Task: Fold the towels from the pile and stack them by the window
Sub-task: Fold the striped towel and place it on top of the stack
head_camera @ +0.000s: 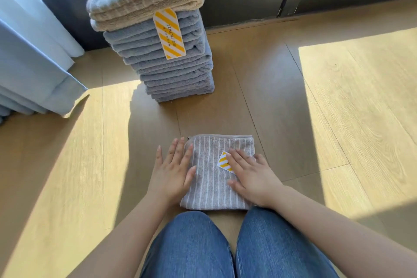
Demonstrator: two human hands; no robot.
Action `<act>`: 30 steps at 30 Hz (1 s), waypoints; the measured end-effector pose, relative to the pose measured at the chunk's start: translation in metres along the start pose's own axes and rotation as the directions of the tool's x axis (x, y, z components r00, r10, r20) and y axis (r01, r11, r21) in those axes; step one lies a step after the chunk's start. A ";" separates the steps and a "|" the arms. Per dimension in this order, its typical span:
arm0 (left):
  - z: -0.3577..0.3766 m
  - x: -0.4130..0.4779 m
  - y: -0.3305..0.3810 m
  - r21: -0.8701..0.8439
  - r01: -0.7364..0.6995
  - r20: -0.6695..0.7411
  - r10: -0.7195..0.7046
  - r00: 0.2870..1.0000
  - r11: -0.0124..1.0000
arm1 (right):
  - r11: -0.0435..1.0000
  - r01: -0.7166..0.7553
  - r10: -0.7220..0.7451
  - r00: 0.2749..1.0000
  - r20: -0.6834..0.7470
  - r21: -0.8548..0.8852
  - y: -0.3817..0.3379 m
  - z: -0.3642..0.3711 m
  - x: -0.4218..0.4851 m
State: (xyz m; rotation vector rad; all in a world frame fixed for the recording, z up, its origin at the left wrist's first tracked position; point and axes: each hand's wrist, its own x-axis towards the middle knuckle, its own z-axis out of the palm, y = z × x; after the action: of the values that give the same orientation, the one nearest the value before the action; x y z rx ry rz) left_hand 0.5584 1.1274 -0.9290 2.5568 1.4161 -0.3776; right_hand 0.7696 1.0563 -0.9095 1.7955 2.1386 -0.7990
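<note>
Towel (209, 179): folded to a near-square, grey ribbed terry with pale stripes, flat on the wood floor (338, 124) at lower centre of the frame, just ahead of the knees (191, 246). Left hand (173, 172) lies palm-down across its left edge, fingers straight and slightly apart. Right hand (253, 179) presses palm-down on its right half, fingers spread, covering part of a yellow-striped tag (223, 161). Stack (171, 70), upper left: grey folded towels below, beige on top, a second tag (169, 34) hanging down its front.

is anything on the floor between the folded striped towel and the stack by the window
Nothing visible does: only bare wooden floor lies between the striped towel and the stack. The left hand and right hand rest flat on the towel.
</note>
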 end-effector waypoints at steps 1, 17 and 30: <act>0.004 -0.001 0.002 -0.009 -0.024 0.022 0.024 0.999 1.000 | 0.999 0.002 -0.002 1.000 -0.001 -0.034 0.002 0.003 0.002; -0.020 0.000 0.039 -0.806 0.483 0.316 -0.442 0.839 0.342 | 0.752 -0.408 0.452 0.891 0.045 0.517 -0.005 0.000 0.002; -0.064 -0.031 0.036 -0.899 0.423 0.377 -0.288 0.880 0.115 | 0.687 -0.303 0.332 0.939 0.086 0.660 -0.003 -0.042 -0.026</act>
State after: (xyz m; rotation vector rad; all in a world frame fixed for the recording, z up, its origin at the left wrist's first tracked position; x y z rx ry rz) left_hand 0.5812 1.1024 -0.8568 1.0685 1.4717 0.3053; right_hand 0.7788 1.0574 -0.8610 2.4393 1.5556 -1.5804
